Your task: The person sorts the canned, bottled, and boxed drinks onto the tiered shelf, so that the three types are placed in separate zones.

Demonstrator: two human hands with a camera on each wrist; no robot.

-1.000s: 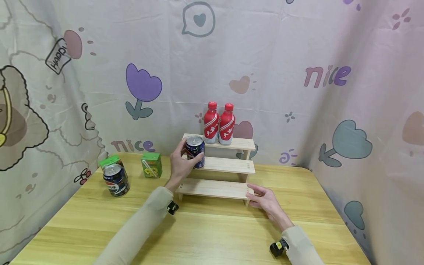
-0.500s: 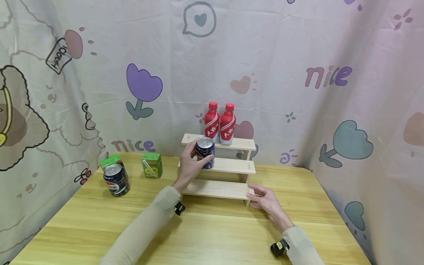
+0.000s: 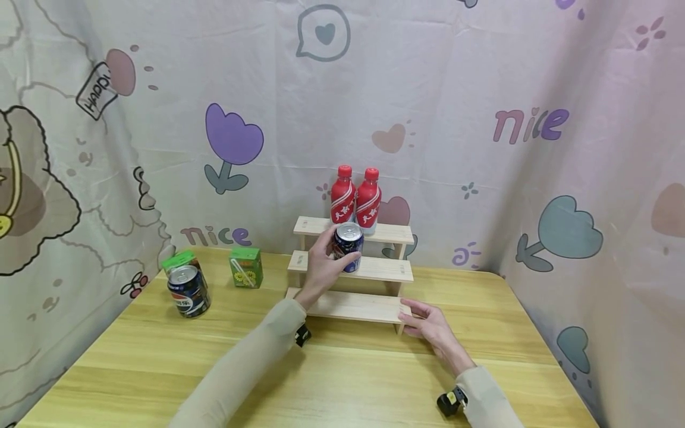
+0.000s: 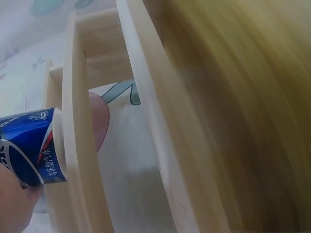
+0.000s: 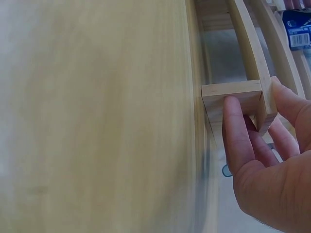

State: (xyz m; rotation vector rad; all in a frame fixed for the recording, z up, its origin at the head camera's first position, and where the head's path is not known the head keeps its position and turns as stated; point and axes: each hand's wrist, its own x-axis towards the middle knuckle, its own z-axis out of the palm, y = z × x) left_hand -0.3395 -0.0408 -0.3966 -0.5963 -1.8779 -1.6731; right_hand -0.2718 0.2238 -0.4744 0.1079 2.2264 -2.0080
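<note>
My left hand (image 3: 323, 264) grips a dark blue soda can (image 3: 349, 244) from its left side, thumb across the front. The can is upright at the middle step of a three-step wooden shelf (image 3: 342, 305). In the left wrist view the can's base (image 4: 57, 145) is at the step's edge; whether it bears its weight there I cannot tell. My right hand (image 3: 428, 324) holds the right end of the lowest step. In the right wrist view its thumb (image 5: 286, 102) lies on the board and its fingers press the end support (image 5: 231, 90) below.
Two red bottles (image 3: 343, 196) stand side by side on the top step. Left on the table (image 3: 374, 380) are a green juice box (image 3: 246, 268), another dark blue can (image 3: 187, 292) and a green-topped carton (image 3: 179, 260) partly behind it. A printed curtain (image 3: 439, 77) hangs behind.
My left hand has carried the can rightward along the middle step, from its left end to near its centre. The right hand has stayed at the shelf's lower right end.
</note>
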